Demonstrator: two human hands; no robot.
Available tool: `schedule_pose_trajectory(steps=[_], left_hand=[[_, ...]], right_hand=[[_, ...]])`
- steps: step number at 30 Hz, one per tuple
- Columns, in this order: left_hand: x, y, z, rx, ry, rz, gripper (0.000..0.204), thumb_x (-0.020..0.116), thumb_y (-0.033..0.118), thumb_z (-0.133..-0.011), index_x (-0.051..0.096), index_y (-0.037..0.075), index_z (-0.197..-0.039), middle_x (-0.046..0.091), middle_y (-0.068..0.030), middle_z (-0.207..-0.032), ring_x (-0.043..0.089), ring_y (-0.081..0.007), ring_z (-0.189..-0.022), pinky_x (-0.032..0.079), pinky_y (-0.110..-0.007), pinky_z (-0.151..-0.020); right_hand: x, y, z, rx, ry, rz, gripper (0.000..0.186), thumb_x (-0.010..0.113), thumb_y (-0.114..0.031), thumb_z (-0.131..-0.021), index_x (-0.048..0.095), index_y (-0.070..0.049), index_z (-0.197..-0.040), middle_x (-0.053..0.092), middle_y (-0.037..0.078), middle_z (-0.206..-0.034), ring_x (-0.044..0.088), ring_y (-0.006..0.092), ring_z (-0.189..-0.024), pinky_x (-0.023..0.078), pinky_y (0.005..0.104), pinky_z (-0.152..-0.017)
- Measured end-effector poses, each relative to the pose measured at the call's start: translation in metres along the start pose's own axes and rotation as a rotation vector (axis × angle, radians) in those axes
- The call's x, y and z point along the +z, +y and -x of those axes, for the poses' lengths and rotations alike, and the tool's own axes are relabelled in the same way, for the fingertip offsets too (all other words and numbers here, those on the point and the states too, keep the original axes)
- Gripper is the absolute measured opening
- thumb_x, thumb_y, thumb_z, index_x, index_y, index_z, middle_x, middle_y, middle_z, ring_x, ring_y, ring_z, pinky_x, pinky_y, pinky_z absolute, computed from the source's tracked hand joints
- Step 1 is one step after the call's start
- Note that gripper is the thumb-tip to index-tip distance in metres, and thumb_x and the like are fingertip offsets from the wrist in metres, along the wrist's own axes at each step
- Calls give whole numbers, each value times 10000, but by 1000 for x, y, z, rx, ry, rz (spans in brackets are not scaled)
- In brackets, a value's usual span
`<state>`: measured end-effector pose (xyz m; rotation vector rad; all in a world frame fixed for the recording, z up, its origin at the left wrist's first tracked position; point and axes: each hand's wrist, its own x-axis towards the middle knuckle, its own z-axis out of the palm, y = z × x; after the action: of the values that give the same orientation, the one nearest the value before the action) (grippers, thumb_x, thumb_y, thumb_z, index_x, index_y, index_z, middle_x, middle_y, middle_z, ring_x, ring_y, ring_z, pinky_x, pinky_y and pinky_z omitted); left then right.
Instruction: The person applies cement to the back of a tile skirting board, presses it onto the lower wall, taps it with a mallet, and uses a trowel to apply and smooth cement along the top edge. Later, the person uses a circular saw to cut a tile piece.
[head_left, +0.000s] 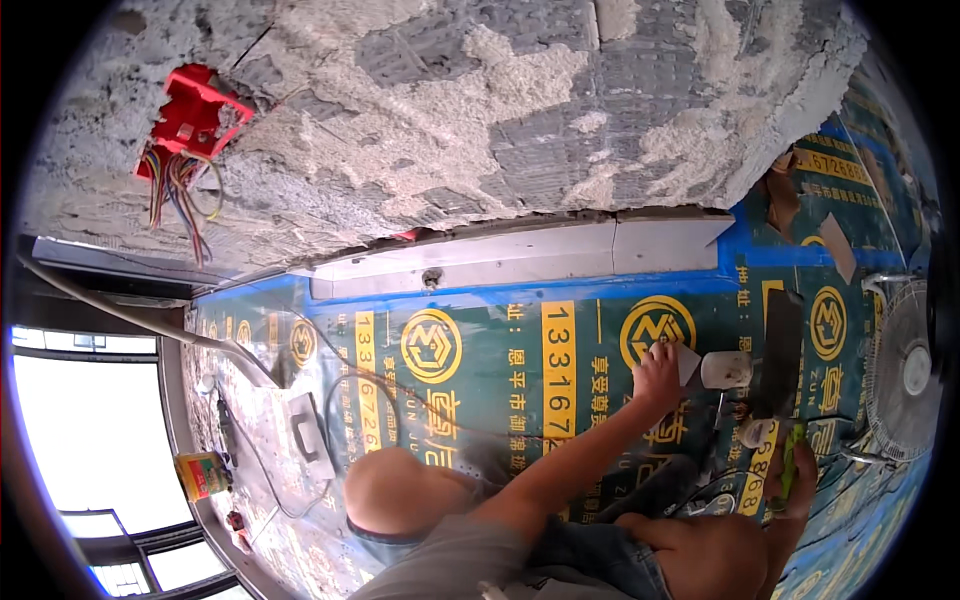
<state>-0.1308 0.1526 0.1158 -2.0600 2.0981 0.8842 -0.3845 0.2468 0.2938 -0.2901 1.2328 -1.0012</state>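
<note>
My left hand (657, 376) reaches out over the green printed floor sheeting (500, 350), its fingers closed on a flat pale-grey piece (686, 363). A white rounded container (726, 370) stands just right of that piece, beside a dark flat strip (781, 350). Lower down at the right, my right hand (792, 482) is wrapped round a bright green object (790, 455); its kind is not clear. Near that hand lies a small whitish round thing (754, 432). My bent bare knees show at the bottom.
A rough wall with a red electrical box (200, 110) and loose wires runs along the top. Below it is a pale stone skirting (530, 255). A fan (908, 370) stands far right. A hose (150, 320), a grey handled plate (308, 435) and a yellow tub (203, 476) are left.
</note>
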Motion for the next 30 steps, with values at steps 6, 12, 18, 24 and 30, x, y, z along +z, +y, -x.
schedule_pose_trajectory(steps=[6, 12, 18, 24, 30], left_hand=[[18, -1, -4, 76, 12, -26, 935, 865, 437, -722, 400, 2, -1408, 486, -158, -1266, 554, -328, -1130, 525, -445, -840], [-14, -22, -10, 229, -264, -100, 861, 858, 339, -731, 432, -22, -1386, 495, -173, -1287, 567, -341, -1157, 549, -439, -850], [-130, -210, 34, 490, -579, -360, 526, 741, 243, -814, 588, 60, -1282, 611, -178, -1190, 604, -330, -1170, 534, -456, -945], [-166, -415, 207, -425, 64, 156, 828, 869, 264, -656, 519, 83, -1384, 541, -203, -1362, 518, -395, -1280, 467, -444, -1055], [-108, -533, 308, -853, 283, 198, 790, 849, 250, -699, 463, 60, -1361, 507, -218, -1301, 521, -419, -1223, 472, -494, -1003]], right_hand=[[3, -12, 42, -58, 205, 50, 368, 651, -339, -922, 579, -36, -1119, 550, 42, -669, 493, 135, -386, 378, 262, -325], [57, -56, 27, 109, -124, 434, 371, 701, -280, -889, 596, -11, -1123, 619, 70, -742, 546, 140, -430, 406, 287, -356], [194, -52, -69, 366, -557, 901, 357, 681, -250, -933, 618, 5, -1176, 638, 62, -758, 636, 135, -650, 504, 280, -586], [331, 74, -132, 722, -684, 747, 308, 703, -216, -957, 589, 3, -1142, 640, 78, -937, 644, 173, -755, 551, 335, -707], [404, 169, -153, 772, -541, 667, 244, 679, -204, -973, 551, -41, -1102, 624, 79, -881, 630, 178, -729, 555, 352, -630]])
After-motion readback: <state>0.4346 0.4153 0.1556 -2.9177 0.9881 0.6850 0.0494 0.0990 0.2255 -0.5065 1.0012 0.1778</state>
